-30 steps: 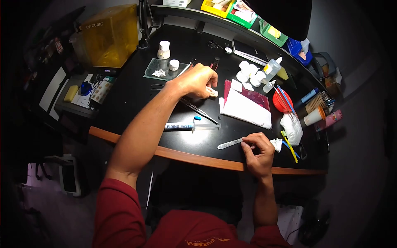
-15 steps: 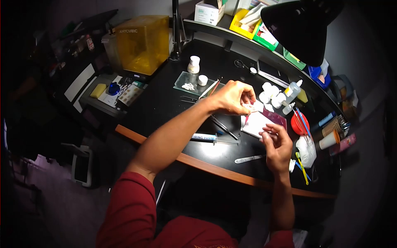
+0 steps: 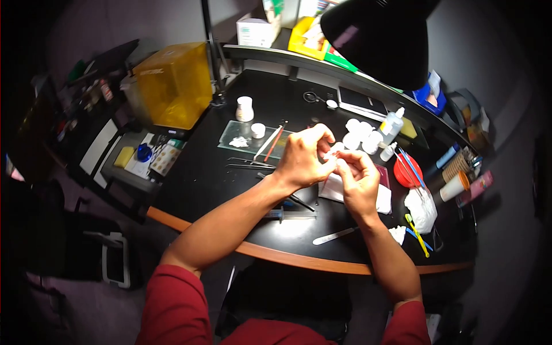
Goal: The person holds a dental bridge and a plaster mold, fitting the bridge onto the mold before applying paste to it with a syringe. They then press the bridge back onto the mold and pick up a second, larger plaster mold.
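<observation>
I held a small pale piece (image 3: 330, 155) above the counter (image 3: 192, 184), pinched at the fingertips of my left hand (image 3: 302, 160), while my right hand (image 3: 360, 183), fingers curled nearly closed, met it from the right, grip unclear, long axis indiscernible.

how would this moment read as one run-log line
left hand: pinching small pale piece; right hand: at same piece; silver tool: lying on desk; piece detail: unclear

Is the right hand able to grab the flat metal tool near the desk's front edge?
Probably yes: nothing visible covers the flat metal tool, and the right hand is nearby, though it seems busy with a small pale piece.
</observation>
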`<state>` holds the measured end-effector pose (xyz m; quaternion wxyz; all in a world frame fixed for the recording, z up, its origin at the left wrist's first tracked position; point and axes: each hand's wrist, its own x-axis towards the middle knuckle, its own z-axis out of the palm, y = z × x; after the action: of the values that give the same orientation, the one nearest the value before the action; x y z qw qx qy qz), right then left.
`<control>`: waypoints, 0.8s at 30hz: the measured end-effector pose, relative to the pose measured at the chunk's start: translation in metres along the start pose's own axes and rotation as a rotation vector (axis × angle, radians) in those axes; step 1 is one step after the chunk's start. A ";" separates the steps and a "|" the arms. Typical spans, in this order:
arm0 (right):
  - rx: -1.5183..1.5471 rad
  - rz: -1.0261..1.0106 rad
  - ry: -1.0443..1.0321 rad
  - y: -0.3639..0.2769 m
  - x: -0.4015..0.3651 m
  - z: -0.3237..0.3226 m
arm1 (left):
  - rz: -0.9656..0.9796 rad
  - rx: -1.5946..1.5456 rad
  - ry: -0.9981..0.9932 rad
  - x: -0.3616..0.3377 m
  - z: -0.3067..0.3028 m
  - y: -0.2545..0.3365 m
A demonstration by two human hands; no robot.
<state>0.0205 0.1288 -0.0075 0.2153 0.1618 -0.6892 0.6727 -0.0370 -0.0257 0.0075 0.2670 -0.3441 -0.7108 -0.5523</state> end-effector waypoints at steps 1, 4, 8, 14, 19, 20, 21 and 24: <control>0.044 0.064 -0.014 -0.001 -0.002 -0.002 | 0.022 0.008 -0.014 -0.001 0.001 0.003; 0.068 0.092 0.000 -0.006 -0.007 -0.004 | 0.012 -0.006 -0.005 -0.005 0.009 0.006; 0.086 0.143 0.044 -0.004 -0.009 -0.008 | 0.047 0.005 -0.060 -0.009 0.012 0.007; 0.033 0.203 0.089 0.004 -0.005 -0.017 | 0.089 0.033 -0.255 -0.008 0.009 0.014; 0.115 0.235 0.118 -0.001 0.001 -0.024 | 0.094 0.062 -0.290 0.011 -0.016 0.023; 0.118 0.218 0.131 -0.002 0.002 -0.024 | 0.055 0.108 -0.297 0.016 -0.026 0.027; 0.113 0.206 0.122 -0.002 0.003 -0.025 | 0.007 0.181 -0.309 0.022 -0.036 0.029; 0.052 0.214 0.080 -0.004 0.005 -0.027 | -0.073 0.301 -0.376 0.022 -0.069 0.026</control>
<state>0.0202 0.1559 -0.0009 0.1652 0.0661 -0.6757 0.7153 -0.0302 -0.0847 0.0568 0.1582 -0.3713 -0.8343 -0.3757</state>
